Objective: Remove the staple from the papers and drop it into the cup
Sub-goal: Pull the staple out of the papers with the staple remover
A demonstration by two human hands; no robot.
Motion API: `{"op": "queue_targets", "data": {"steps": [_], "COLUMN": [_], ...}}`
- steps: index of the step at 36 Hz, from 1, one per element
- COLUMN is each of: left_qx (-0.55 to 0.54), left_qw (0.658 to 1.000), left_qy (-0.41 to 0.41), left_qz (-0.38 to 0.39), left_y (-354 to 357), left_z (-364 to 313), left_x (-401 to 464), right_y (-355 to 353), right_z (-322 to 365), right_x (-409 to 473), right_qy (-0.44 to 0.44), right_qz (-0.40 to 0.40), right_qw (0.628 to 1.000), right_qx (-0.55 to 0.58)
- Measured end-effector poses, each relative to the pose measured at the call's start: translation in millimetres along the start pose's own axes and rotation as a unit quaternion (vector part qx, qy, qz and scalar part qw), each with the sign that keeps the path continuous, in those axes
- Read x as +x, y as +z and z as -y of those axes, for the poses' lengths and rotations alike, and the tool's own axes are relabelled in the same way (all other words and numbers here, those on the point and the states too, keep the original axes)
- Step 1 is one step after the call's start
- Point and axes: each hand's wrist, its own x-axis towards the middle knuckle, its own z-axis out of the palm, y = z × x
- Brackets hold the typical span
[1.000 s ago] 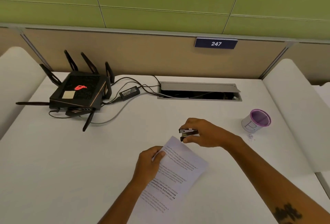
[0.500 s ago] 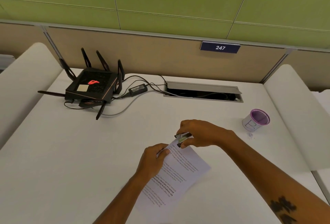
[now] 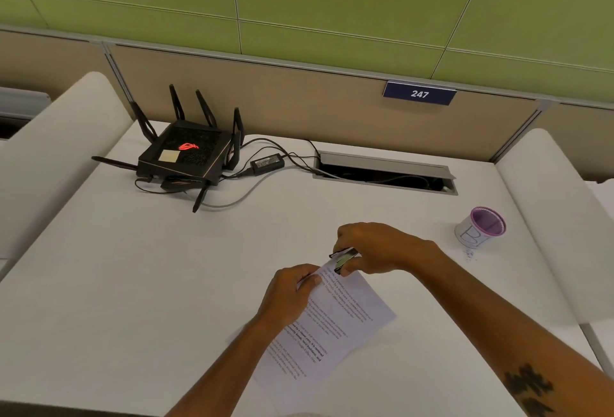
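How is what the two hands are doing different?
The right hand grips a staple remover at the papers' top corner; the left hand pinches the papers' edge. The right hand is farther from the person, the left nearer. Both meet at that corner.

Blue plate [image 3: 419, 94] on the tan partition behind the surface: white numerals "247", clearly legible.

Cup [image 3: 479, 227], white wall facing the camera: a large hand-drawn letter, reads as "B".

Router [image 3: 186, 159], black top: glowing red emblem, a logo shape only, no lettering legible. The pale yellow sticky note [image 3: 168, 157] on it shows no writing that can be made out.

Papers [image 3: 332, 327]: several blocks of printed black text, some lines in bold; too small and blurred to read any word.

Power adapter [image 3: 267, 162]: pale label on its top, unreadable.
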Motion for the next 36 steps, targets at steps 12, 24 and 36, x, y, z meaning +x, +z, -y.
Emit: {"op": "queue_targets", "data": {"steps": [12,24,36], "left_qx": [0.019,-0.053,-0.023], "left_qw": [1.0,0.997,0.998], "left_qy": [0.003,0.02,0.029], "left_qz": [0.0,0.048,0.048], "left_y": [-1,3,10], "left_z": [3,-25,-36], "left_x": [0,11,13], "right_y": [-12,-19,-19], "right_z": [19,30,26], "right_x": [-7,-12,-10], "right_qy": [0.009,-0.002,0.005], "right_qz": [0.024,0.017,0.008], "right_qw": [0.999,0.998,0.998], "right_qx": [-0.034,-0.058,-0.068]}}
